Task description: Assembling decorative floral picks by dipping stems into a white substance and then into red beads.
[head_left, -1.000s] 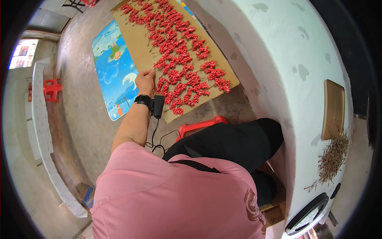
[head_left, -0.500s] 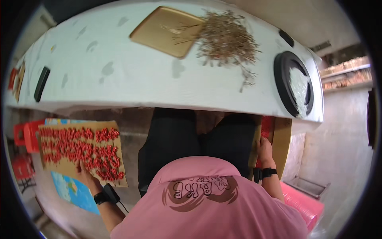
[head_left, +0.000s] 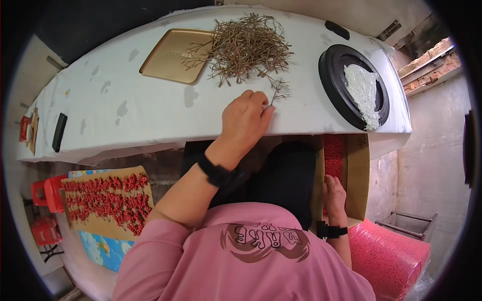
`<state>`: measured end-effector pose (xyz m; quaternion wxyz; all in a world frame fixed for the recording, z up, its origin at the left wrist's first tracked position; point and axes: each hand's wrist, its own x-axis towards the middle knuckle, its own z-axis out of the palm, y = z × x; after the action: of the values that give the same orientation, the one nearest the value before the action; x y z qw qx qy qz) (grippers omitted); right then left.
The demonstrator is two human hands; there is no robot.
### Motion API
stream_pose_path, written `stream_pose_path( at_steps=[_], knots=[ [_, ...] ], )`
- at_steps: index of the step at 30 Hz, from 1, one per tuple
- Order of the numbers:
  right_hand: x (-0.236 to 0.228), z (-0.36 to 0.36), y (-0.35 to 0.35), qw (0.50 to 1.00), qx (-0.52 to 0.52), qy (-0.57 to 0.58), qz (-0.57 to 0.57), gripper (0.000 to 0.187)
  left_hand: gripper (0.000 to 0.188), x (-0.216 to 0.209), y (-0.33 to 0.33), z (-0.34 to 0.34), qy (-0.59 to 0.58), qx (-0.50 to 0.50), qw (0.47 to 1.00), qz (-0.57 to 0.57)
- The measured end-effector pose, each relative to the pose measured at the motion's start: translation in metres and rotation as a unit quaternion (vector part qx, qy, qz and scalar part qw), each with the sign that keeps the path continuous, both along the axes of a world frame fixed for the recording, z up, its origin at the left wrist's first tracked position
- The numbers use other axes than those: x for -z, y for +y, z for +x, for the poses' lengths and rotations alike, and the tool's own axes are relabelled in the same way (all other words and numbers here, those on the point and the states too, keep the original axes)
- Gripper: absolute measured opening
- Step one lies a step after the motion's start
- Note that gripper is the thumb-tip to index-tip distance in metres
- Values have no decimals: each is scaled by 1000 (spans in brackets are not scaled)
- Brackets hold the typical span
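My left hand (head_left: 246,120) is over the front edge of the white-covered table, its thumb and fingers closed on the end of a thin brown twig (head_left: 274,95). That twig lies by a large heap of similar branching twigs (head_left: 251,47). My right hand (head_left: 334,198) is down in a cardboard box (head_left: 357,175) beside my right thigh, its fingers curled at the small red berry-like beads (head_left: 333,155). Whatever those fingertips hold is hidden. On my left, rows of red berry sprigs (head_left: 108,198) lie on a cardboard sheet (head_left: 103,228).
A gold tray (head_left: 173,55) sits left of the twigs, partly under them. At right stands a black round stand (head_left: 334,88) bearing a glossy white mass (head_left: 362,93). Red stools (head_left: 54,193) are at far left. A plastic-wrapped roll of red beads (head_left: 386,258) lies beside me.
My left hand has moved from the berry sprigs up to the table and gripped a twig. My right hand stays in the box. The view has shifted.
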<state>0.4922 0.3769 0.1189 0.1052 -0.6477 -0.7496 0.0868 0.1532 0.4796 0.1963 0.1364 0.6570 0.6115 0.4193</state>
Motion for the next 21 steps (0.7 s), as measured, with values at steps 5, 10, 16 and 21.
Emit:
stream_pose_path(
  at_steps=[5,10,16,21],
  knots=[
    [-32,-20,10,995,-39,65,63,15,13,16,28,15,102,-71,992,29],
    [-78,-86,59,973,-143,156,93,14,12,21,26,12,93,-91,991,14],
    [-98,-147,107,952,-209,172,142,17,14,16,22,11,101,-36,993,38],
    [-100,-170,127,946,-173,202,183,22,17,18,19,6,21,17,999,27]
  ],
)
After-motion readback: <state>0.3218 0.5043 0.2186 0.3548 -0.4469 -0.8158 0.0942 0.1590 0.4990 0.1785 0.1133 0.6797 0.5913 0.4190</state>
